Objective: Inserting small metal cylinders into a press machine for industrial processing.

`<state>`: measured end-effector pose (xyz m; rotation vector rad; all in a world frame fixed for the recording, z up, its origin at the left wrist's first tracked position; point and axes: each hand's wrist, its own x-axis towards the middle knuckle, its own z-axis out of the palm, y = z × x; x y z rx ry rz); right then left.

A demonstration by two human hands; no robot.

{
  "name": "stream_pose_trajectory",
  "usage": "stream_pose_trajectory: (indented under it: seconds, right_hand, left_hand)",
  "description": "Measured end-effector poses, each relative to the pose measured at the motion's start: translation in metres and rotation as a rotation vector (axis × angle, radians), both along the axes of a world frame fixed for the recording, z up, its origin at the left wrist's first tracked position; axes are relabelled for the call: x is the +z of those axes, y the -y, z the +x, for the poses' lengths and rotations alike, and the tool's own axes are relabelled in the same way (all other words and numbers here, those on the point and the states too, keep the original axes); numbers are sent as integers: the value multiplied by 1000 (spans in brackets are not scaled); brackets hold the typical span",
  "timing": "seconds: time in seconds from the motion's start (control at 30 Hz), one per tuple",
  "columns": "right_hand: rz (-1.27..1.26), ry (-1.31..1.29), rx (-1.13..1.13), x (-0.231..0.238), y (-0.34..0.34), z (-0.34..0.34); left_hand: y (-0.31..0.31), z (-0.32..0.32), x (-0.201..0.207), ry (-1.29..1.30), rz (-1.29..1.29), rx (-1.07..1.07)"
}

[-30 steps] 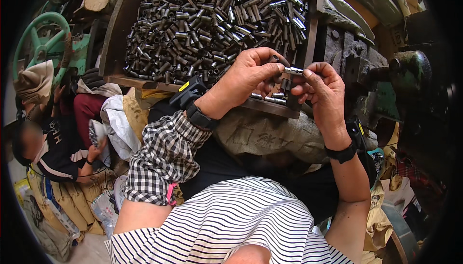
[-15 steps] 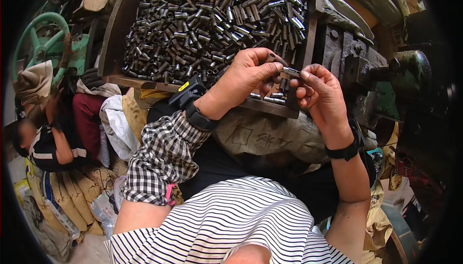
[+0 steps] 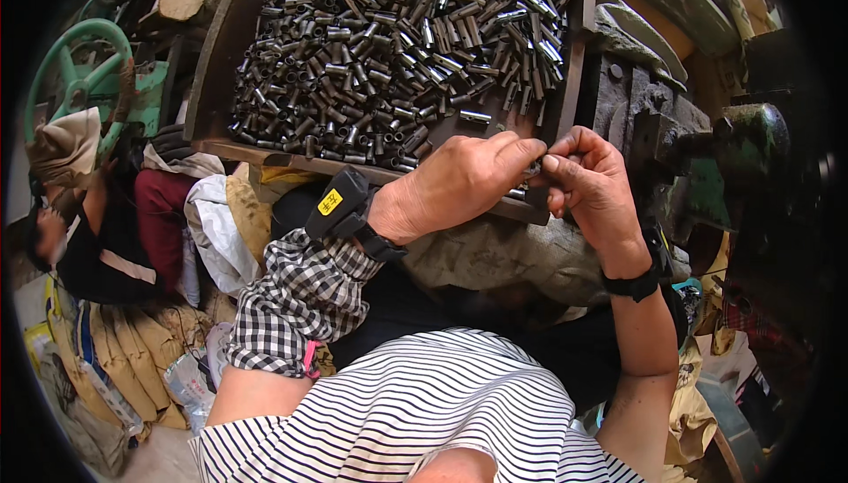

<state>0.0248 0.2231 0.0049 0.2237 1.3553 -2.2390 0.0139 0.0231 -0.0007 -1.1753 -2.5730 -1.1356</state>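
My left hand [image 3: 473, 176] and my right hand [image 3: 599, 190] meet over the near right corner of a wooden tray [image 3: 579, 68]. A small dark metal tube [image 3: 533, 168] is pinched between their fingertips, mostly hidden by the fingers. The back of my left hand faces up, covering its lower fingers. My right thumb and forefinger are closed at the tube's right side. Beyond my hands, the tray holds a heap of short metal tubes [image 3: 353, 68]; a single shiny tube [image 3: 475, 116] lies apart from the heap, above my left hand.
At right stands a dark, greasy machine [image 3: 751, 143]. A green handwheel [image 3: 79, 81] is at far left, near another person [image 3: 97, 253]. Brown sacks [image 3: 124, 359] lie at lower left, and a grey cloth [image 3: 477, 258] hangs below the tray's front edge.
Both hands have come slightly nearer to me and closer together. My left hand has rolled over, hiding more of the tube. The tray appears slightly lower in view.
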Motion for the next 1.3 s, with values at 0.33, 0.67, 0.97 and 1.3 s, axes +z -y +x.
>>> stream_pose_trajectory:
  seconds: [0.33,0.67,0.97,1.3]
  right_hand:
    - [667,-558,-5,-1,29,-29]
    - [1703,-1378,478,-19,49,-61]
    - [1103,-1000,45,-1,35,-10]
    - [977,-856,40,-5,22,10]
  left_hand:
    - [29,-16,10,1111,706,239]
    - [52,-22,0,969,524,281]
    - [60,-17,1,297,-433,157]
    - [53,-28,10,281,-724,77]
